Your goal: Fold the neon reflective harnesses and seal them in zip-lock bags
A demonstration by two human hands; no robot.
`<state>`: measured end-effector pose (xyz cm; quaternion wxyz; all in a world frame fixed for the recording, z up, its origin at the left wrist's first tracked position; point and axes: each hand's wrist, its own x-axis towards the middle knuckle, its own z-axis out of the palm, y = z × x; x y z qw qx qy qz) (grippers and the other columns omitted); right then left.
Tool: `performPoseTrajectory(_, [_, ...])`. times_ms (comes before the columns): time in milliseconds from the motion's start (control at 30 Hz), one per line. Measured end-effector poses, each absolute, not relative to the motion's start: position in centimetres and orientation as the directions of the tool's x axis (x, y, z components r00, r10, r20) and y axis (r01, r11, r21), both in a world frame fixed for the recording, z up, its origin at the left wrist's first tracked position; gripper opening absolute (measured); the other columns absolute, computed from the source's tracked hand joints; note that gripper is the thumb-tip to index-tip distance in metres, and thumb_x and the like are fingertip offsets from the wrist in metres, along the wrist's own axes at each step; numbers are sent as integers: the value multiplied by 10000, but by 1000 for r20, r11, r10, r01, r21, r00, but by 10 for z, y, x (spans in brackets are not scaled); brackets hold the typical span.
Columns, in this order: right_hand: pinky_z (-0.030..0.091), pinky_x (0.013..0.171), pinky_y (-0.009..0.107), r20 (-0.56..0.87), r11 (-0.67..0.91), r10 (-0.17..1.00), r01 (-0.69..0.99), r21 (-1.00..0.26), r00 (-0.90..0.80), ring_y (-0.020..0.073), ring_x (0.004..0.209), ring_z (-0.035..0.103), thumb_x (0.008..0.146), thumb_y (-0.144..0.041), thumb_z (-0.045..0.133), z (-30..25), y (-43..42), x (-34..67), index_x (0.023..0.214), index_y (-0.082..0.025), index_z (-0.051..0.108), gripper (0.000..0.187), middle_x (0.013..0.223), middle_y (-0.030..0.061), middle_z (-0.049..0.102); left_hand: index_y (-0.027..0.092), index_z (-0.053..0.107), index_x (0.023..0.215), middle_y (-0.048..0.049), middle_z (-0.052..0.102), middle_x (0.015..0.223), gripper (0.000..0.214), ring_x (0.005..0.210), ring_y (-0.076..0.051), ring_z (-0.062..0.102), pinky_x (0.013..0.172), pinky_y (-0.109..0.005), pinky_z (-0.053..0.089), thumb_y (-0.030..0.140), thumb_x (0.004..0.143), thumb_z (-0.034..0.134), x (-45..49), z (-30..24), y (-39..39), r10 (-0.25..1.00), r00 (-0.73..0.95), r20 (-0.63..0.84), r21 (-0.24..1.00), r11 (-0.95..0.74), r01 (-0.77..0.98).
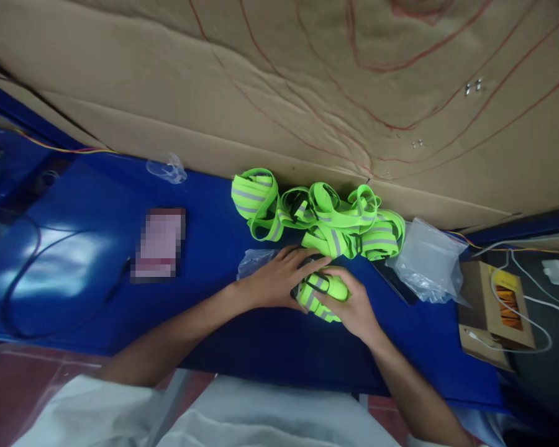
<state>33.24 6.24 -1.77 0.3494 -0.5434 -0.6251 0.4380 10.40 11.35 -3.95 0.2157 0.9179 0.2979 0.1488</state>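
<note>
A small folded bundle of neon-green strap with grey reflective stripes lies on the blue table. My right hand is wrapped around it from the right, fingers curled. My left hand presses on its left and top side, fingers laid over the strap. Just behind both hands sits a loose pile of the same green reflective straps. A crumpled clear plastic bag lies under my left hand.
More clear plastic bags lie to the right, with a small cardboard box and white cables beyond. A phone-like flat object and a dark cable lie left. A cardboard wall stands behind the table.
</note>
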Motion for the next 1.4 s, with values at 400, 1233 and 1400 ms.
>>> performPoseTrajectory(400, [529, 1046, 389, 90, 179, 974, 465, -867, -207, 244, 1203, 667, 878, -275, 784, -21, 55, 333, 1232, -274, 648, 379, 1267, 69, 700, 250, 181, 1666, -179, 530, 1496, 1185, 1391, -366, 510, 1150, -528, 395, 572, 764, 878, 107, -35, 99, 628, 775, 68, 475, -704, 528])
performPoseTrajectory(1233, [605, 853, 360, 227, 286, 958, 634, -719, -174, 249, 1008, 753, 968, -369, 697, -20, 37, 324, 1151, -286, 605, 221, 1073, 58, 762, 285, 255, 1650, -159, 613, 1349, 979, 1200, -331, 602, 1025, -449, 400, 643, 876, 735, 123, -15, 88, 657, 741, 143, 181, -753, 633])
performPoseTrajectory(1400, [605, 784, 394, 161, 249, 968, 685, -685, -190, 286, 992, 741, 927, -277, 647, -21, 36, 326, 1205, -259, 562, 292, 1116, 101, 734, 286, 199, 1658, -141, 643, 1263, 876, 1093, -308, 631, 885, -410, 440, 497, 965, 692, 132, -2, 80, 614, 784, 94, 91, -789, 607])
